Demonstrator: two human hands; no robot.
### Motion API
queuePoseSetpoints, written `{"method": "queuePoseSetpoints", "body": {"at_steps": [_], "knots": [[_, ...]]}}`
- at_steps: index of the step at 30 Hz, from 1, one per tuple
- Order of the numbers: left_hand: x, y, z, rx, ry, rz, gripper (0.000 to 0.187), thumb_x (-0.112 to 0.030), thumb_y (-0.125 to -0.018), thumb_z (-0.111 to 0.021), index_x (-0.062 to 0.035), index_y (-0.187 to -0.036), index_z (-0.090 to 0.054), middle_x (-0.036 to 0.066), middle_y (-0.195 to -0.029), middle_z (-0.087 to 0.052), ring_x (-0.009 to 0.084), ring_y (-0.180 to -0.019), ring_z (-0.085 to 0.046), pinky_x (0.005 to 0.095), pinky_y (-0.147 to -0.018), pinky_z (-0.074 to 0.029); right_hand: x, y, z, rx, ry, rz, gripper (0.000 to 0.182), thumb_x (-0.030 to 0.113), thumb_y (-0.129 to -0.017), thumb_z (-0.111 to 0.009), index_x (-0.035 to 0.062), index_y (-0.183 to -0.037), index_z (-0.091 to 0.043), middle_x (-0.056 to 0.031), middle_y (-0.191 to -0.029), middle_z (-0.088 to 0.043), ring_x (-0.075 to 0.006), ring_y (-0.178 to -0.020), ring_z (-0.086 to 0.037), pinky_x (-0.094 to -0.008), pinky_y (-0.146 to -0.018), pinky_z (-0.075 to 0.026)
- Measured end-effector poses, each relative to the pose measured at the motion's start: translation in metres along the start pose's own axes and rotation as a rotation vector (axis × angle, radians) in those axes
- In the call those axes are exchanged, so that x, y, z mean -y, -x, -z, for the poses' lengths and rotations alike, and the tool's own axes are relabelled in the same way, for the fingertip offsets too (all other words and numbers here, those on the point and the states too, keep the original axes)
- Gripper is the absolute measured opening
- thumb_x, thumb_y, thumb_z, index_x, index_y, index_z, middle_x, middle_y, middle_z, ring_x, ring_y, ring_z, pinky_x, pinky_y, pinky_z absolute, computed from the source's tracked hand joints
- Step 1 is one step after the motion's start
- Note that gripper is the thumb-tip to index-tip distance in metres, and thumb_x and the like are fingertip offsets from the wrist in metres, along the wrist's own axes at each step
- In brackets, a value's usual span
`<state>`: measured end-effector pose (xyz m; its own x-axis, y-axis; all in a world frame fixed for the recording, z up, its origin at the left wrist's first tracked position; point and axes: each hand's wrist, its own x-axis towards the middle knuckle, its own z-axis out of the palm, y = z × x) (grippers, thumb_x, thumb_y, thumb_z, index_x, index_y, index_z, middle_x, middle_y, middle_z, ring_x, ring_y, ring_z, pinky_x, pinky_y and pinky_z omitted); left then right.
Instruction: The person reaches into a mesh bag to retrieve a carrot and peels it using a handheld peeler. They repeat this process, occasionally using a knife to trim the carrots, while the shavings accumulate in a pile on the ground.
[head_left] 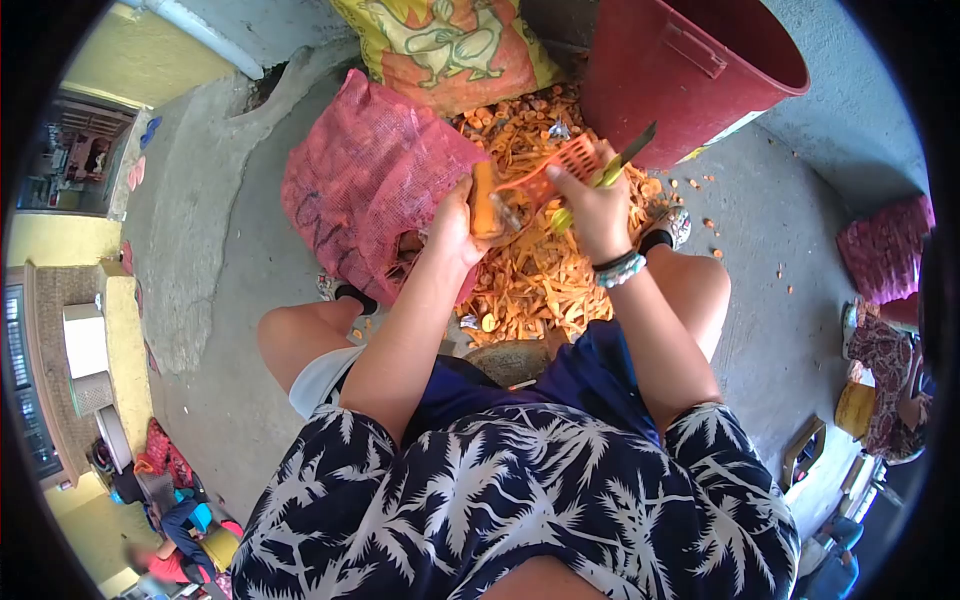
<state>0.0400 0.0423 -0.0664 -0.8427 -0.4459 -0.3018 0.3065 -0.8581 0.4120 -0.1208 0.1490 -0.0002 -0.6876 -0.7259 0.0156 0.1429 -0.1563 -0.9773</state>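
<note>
My left hand point(455, 222) is closed around a thick peeled carrot point(486, 200), held above the heap of orange peelings and carrot ends point(545, 275). My right hand point(603, 215) grips an orange plastic peeler point(574, 158) with a slotted body, its working end right beside the carrot. A knife point(637, 143) with a yellow-green handle is held in the same hand, dark blade pointing up and away to the right. Close by my left hand stands a pink mesh sack point(365, 180), with its mouth near my wrist.
Behind the heap are a yellow and orange printed sack point(455, 50) and a tall red bin point(640, 90). Carrot bits point(708, 223) lie scattered on the concrete floor point(770, 270). At far right are a purple mesh sack point(885, 245) and another person point(890, 380); someone sits lower left point(180, 550).
</note>
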Motion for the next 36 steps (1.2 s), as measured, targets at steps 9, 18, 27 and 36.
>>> {"method": "queuePoseSetpoints", "body": {"at_steps": [9,18,27,36], "knots": [[0.018,0.009,-0.062,-0.393,-0.179,-0.061,0.036,-0.034,-0.095,-0.030,-0.0073,-0.110,-0.049,0.009,-0.095,-0.058,0.0190,-0.080,-0.058,0.0334,-0.067,-0.049,0.009,-0.029,0.002,-0.014,0.185,-0.190,0.033,0.001,-0.070,-0.070,0.0013,-0.097,-0.052,-0.0074,-0.085,-0.062,-0.0139,-0.077,-0.061,-0.0249,-0.068,-0.051],[0.007,0.001,-0.031,-0.392,-0.069,-0.055,0.036,-0.032,-0.095,-0.028,-0.0085,-0.112,-0.048,0.009,-0.095,-0.057,0.0205,-0.079,-0.058,0.0377,-0.065,-0.049,0.019,-0.008,-0.005,-0.063,0.252,0.022,0.042,-0.001,-0.069,-0.070,-0.0025,-0.105,-0.048,-0.0102,-0.097,-0.060,-0.0200,-0.084,-0.061,-0.0279,-0.071,-0.053],[0.025,0.001,-0.051,-0.358,-0.084,-0.109,0.034,-0.030,-0.095,-0.027,-0.0086,-0.111,-0.048,0.007,-0.092,-0.057,0.0205,-0.078,-0.058,0.0370,-0.069,-0.050,0.007,-0.022,-0.001,0.001,0.285,-0.085,0.046,0.010,-0.068,-0.074,-0.0001,-0.107,-0.052,-0.0104,-0.095,-0.062,-0.0162,-0.082,-0.061,-0.0259,-0.069,-0.052],[0.002,0.007,-0.012,-0.244,0.015,-0.041,0.037,-0.031,-0.095,-0.028,-0.0044,-0.113,-0.047,0.010,-0.092,-0.058,0.0196,-0.078,-0.059,0.0319,-0.065,-0.051,0.015,-0.016,-0.006,-0.066,0.173,0.006,0.039,0.001,-0.072,-0.069,-0.0033,-0.105,-0.049,-0.0120,-0.099,-0.060,-0.0168,-0.082,-0.061,-0.0272,-0.070,-0.053]]}}
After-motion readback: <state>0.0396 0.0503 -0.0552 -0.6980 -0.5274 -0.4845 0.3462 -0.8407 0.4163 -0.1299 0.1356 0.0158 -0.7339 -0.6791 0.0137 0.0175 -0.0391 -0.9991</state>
